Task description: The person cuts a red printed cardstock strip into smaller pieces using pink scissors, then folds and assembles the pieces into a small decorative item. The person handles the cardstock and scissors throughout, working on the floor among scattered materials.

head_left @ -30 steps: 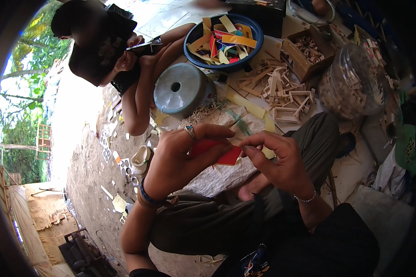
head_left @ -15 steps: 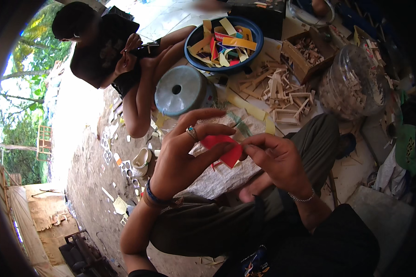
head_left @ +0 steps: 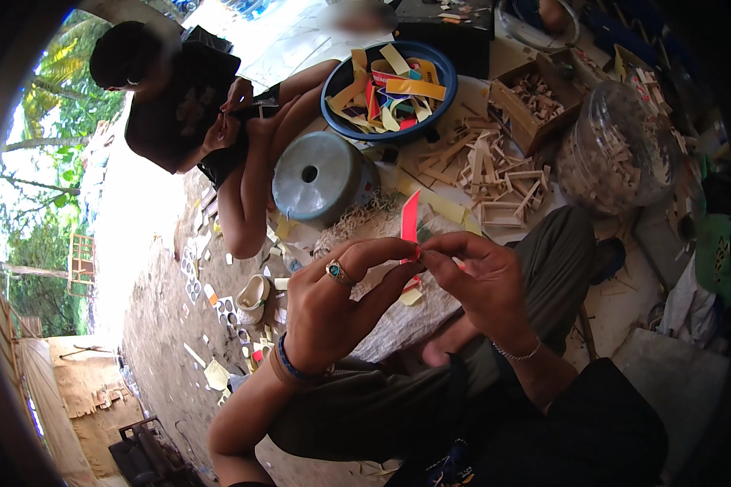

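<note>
Before my crossed legs, a narrow red piece of card or paper [head_left: 411,217] stands nearly upright. My left hand [head_left: 333,296] pinches its lower part between thumb and forefinger. The fingertips of my right hand [head_left: 477,284] are closed at the same spot, meeting the left fingertips there. A bit more red shows beneath the fingers; whether it is the same piece I cannot tell. Under both hands lies a whitish woven sack [head_left: 390,333], with a pale yellow scrap showing near the red.
A blue basin [head_left: 333,114] of coloured paper strips stands beyond a grey round stool [head_left: 300,199]. Small wooden frames [head_left: 495,170], a cardboard box [head_left: 516,118] and a clear tub [head_left: 617,162] of wood pieces lie right. A seated person [head_left: 183,105] works at far left, near a pale clog [head_left: 253,296].
The red piece has turned from lying broad and flat between my fingers to standing narrow and upright. My left fingers have lowered and closed in towards the right fingertips.
</note>
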### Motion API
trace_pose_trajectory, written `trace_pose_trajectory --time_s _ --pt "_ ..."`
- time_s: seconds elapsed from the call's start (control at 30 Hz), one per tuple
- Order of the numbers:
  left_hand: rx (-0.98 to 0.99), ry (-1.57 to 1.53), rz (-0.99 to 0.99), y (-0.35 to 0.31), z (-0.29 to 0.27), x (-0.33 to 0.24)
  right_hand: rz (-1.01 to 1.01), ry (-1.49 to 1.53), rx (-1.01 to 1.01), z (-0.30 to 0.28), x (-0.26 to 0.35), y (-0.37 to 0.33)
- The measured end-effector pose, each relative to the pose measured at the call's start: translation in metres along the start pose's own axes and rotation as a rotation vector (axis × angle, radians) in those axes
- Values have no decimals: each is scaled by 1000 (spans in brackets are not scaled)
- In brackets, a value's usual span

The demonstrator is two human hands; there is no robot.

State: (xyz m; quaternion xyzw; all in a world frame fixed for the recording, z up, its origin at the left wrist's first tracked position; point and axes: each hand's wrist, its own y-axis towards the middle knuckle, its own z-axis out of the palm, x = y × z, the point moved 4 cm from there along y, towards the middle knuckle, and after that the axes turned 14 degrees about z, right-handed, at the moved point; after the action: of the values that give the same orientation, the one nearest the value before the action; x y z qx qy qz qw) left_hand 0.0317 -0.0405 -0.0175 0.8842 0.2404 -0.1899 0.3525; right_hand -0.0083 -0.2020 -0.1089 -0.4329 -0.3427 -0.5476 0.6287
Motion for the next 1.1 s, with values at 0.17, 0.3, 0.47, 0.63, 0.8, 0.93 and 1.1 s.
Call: trace_pose_trajectory --time_s 0.17,0.3,0.47,0.63,0.8,0.93,1.1 --pt "-34 -37 -22 -3 2 4 -87 -156 -59 0 3 1" --pt "-76 -287 -275 -8 7 17 -83 -158 -95 -4 -1 2" --pt "-212 -425 -468 -15 -12 34 47 -297 -269 -43 -36 16" --pt "-407 -510 -513 -23 -32 51 -136 -895 -549 -93 -69 41" --pt "-435 -620 -652 -30 -14 64 -398 -760 -395 -66 -56 21" --pt "-338 -667 -704 -29 10 71 -731 -906 -349 -10 -33 15" --pt "-222 -721 -837 -35 28 81 -785 -948 -329 -12 -28 32"
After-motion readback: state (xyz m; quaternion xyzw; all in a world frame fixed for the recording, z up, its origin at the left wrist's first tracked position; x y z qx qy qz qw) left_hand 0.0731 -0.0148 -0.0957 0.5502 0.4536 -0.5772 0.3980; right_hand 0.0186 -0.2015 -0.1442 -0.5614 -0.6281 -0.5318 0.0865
